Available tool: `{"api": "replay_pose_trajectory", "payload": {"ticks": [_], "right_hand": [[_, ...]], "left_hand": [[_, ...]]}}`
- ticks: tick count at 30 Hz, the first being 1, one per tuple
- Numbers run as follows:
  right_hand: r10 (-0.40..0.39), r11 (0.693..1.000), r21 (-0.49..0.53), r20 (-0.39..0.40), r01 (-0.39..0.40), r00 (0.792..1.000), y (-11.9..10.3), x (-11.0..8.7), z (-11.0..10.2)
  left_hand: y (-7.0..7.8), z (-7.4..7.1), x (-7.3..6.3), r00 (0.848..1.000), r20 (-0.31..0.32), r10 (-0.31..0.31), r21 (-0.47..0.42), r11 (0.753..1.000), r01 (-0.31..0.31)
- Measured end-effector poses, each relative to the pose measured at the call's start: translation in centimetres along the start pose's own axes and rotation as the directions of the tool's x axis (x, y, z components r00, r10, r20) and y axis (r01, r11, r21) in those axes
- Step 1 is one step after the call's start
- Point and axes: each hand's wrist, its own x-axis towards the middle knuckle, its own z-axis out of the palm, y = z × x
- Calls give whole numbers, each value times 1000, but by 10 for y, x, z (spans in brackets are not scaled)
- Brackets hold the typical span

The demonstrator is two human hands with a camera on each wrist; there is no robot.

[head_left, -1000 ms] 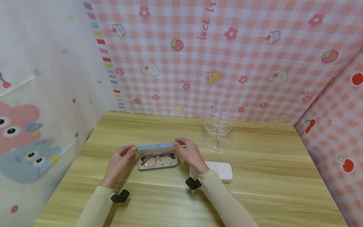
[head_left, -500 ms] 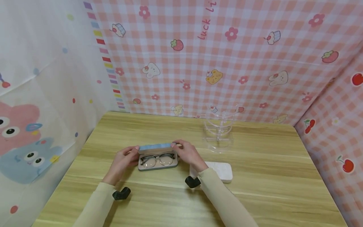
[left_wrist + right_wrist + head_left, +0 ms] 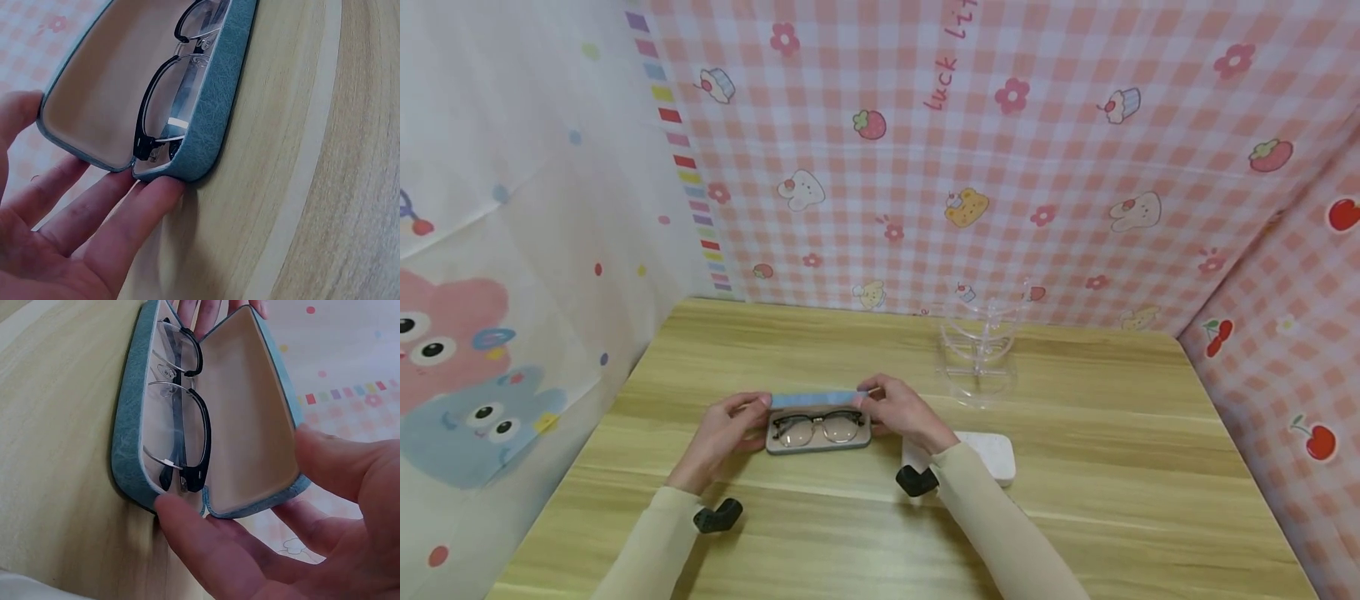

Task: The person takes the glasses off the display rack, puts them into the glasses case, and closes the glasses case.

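Observation:
A blue-green glasses case (image 3: 817, 452) sits on the table with its lid (image 3: 818, 399) raised and tipped forward. Inside lie folded eyeglasses (image 3: 817, 416) with black browline rims and clear lenses. My left hand (image 3: 718, 437) holds the case's left end, thumb on the lid's edge. In the left wrist view, its fingers (image 3: 140, 212) reach the hinge corner and base. At the right end, my right hand (image 3: 910, 414) grips likewise. In the right wrist view, its thumb (image 3: 331, 459) presses the lid edge, and a finger (image 3: 187, 522) touches the base's end.
Right of the case, a white rounded case (image 3: 988, 457) lies partly behind my right forearm. A clear plastic display stand (image 3: 977, 354) rises at the table's back. Pink checked cloth (image 3: 887, 167) hangs behind the wooden table (image 3: 1112, 467).
The lid has tipped further forward, so less of its beige lining shows. Both hands have come slightly nearer with it, and the left hand has closed in on the case's end.

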Motion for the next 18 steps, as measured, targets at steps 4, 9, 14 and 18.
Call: {"api": "replay_pose_trajectory", "payload": {"ticks": [4,9,14,18], "right_hand": [[3,1000,13,18,-3,1000,1,0,0],[9,999,32,34,-10,999,3,-1,-1],[-14,1000,8,55,13,998,6,-2,-3],[-38,996,-79,49,42,998,7,-3,-6]], "left_hand": [[-2,-2,0,1000,13,10,-11,1000,-10],[-5,-4,-1,999,49,21,-26,999,-20],[-7,-8,-2,996,92,18,-48,999,-13],[-7,-11,-2,990,137,31,-54,998,-24]]}}
